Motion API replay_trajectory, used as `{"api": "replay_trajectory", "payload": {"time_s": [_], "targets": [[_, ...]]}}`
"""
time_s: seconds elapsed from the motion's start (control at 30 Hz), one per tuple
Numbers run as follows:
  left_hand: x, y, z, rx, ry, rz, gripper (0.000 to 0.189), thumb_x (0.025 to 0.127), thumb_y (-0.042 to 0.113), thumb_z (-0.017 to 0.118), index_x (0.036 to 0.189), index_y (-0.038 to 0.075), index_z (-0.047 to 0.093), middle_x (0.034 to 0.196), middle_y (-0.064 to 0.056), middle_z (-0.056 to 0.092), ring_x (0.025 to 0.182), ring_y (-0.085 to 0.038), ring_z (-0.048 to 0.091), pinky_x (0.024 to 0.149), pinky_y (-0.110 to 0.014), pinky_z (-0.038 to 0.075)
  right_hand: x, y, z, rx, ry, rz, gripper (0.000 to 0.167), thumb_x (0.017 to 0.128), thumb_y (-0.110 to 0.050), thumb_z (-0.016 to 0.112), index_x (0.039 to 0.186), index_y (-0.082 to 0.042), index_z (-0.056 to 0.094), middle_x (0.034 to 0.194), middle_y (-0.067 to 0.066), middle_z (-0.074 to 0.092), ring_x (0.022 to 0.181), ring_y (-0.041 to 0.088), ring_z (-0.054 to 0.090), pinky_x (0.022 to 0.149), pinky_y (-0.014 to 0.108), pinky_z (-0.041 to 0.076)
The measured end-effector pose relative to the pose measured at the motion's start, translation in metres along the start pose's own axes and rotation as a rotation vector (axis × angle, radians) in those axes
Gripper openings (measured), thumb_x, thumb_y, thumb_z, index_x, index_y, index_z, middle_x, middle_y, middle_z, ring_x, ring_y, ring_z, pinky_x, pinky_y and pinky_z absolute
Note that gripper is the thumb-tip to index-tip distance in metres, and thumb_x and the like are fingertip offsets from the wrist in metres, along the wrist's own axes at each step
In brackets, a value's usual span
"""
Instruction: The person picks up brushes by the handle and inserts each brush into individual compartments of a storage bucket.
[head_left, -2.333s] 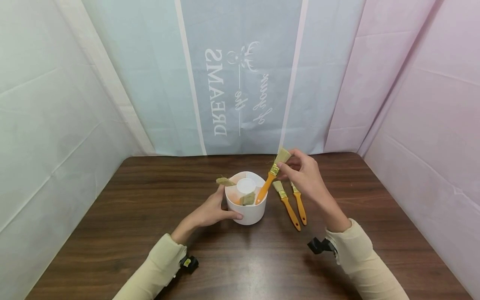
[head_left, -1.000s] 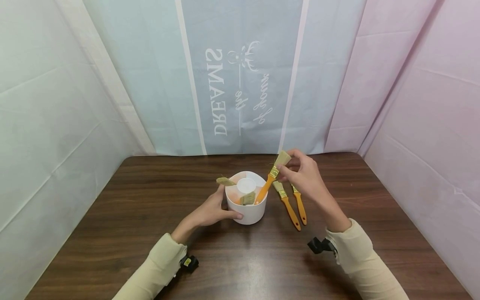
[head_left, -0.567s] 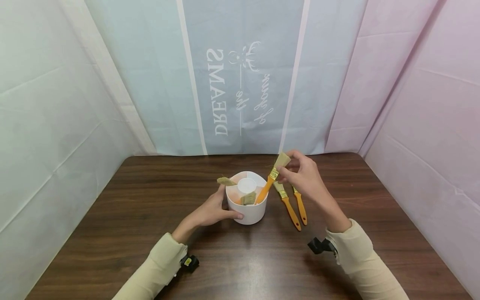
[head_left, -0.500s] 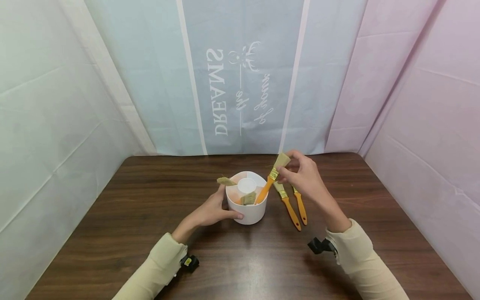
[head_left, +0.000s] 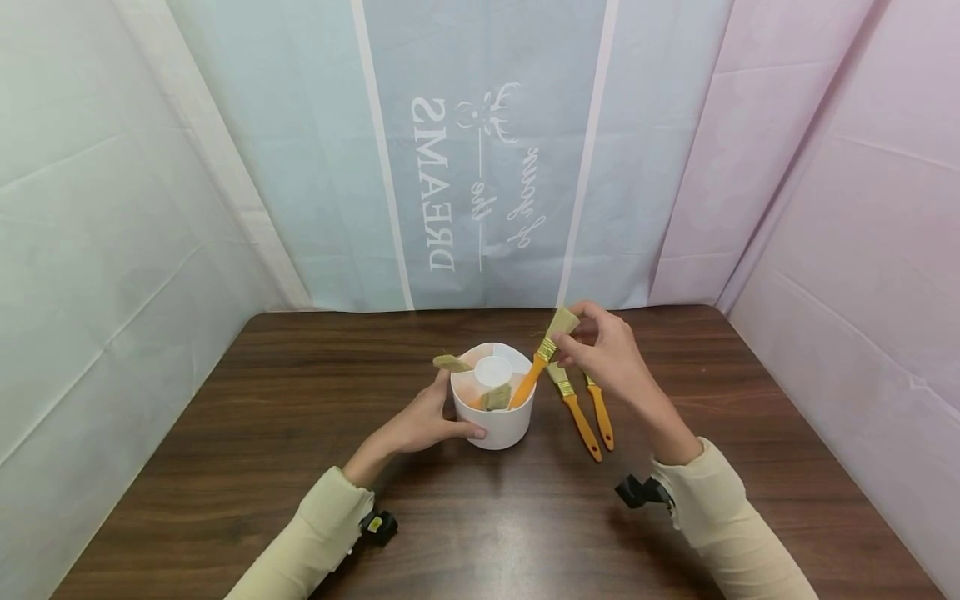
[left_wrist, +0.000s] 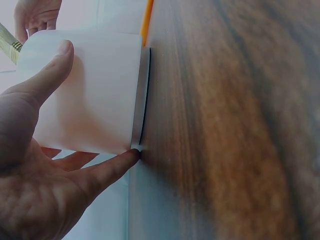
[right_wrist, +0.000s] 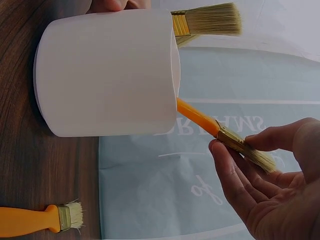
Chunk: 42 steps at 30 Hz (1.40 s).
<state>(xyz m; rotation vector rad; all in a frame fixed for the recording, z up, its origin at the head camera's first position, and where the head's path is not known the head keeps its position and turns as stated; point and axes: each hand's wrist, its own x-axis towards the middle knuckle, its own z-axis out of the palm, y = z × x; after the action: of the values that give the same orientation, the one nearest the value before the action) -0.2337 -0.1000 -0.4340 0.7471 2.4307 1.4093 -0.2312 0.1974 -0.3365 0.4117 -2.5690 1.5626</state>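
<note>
My left hand (head_left: pixel 420 421) grips the side of a white round container (head_left: pixel 501 432), thumb on the near wall and fingers around the far left. Dividers split the container's inside around a round middle. Bristle ends of two paintbrushes stick up from it, one (head_left: pixel 452 363) over the left rim and one (head_left: pixel 497 397) at the front. With thumb and fingers my right hand (head_left: pixel 611 346) pinches another paintbrush (right_wrist: pixel 200 120) near its metal ferrule. That brush slants bristles up, its orange handle end inside the container's right side. In the right wrist view the handle tip is hidden by the wall.
Two more orange-handled paintbrushes lie on the dark wood table (head_left: pixel 300 500) right of the container, a nearer one (head_left: pixel 581 421) and another (head_left: pixel 600 417) partly under the right hand. A printed cloth (head_left: pixel 487 208) hangs behind the table's far edge.
The right hand's paintbrush has sunk slightly, its handle end going deeper into the container. My left hand and the container stay in place.
</note>
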Motion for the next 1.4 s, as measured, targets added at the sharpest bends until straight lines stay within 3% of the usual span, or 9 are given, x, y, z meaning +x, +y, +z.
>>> {"api": "replay_trajectory", "payload": {"time_s": [0.53, 0.93, 1.4], "targets": [[0.0012, -0.0008, -0.0004, 0.006, -0.001, -0.022, 0.113, 0.08, 0.03, 0.091, 0.161, 0.016, 0.015, 0.164, -0.01, 0.035, 0.15, -0.025, 0.04, 0.122, -0.052, 0.036, 0.0014, 0.0002, 0.0, -0.01, 0.004, 0.004, 0.023, 0.098, -0.014, 0.069, 0.117, -0.002, 0.062, 0.099, 0.02, 0.077, 0.078, 0.025, 0.077, 0.068, 0.029, 0.063], [0.0005, 0.0005, 0.0, -0.01, -0.001, -0.002, 0.109, 0.082, 0.027, 0.09, 0.161, 0.013, 0.016, 0.162, -0.013, 0.037, 0.147, -0.028, 0.043, 0.119, -0.053, 0.039, 0.0012, 0.0014, 0.0006, -0.007, -0.011, 0.008, 0.023, 0.098, -0.014, 0.069, 0.117, -0.002, 0.061, 0.098, 0.02, 0.077, 0.073, 0.02, 0.076, 0.066, 0.032, 0.063], [0.0006, -0.0018, 0.0003, 0.004, 0.002, -0.011, 0.113, 0.08, 0.031, 0.091, 0.161, 0.015, 0.015, 0.163, -0.01, 0.036, 0.148, -0.026, 0.043, 0.121, -0.051, 0.037, 0.001, 0.002, 0.002, -0.045, 0.003, -0.001, 0.021, 0.097, -0.013, 0.069, 0.115, -0.003, 0.063, 0.096, 0.019, 0.077, 0.078, 0.029, 0.077, 0.066, 0.029, 0.062]]}}
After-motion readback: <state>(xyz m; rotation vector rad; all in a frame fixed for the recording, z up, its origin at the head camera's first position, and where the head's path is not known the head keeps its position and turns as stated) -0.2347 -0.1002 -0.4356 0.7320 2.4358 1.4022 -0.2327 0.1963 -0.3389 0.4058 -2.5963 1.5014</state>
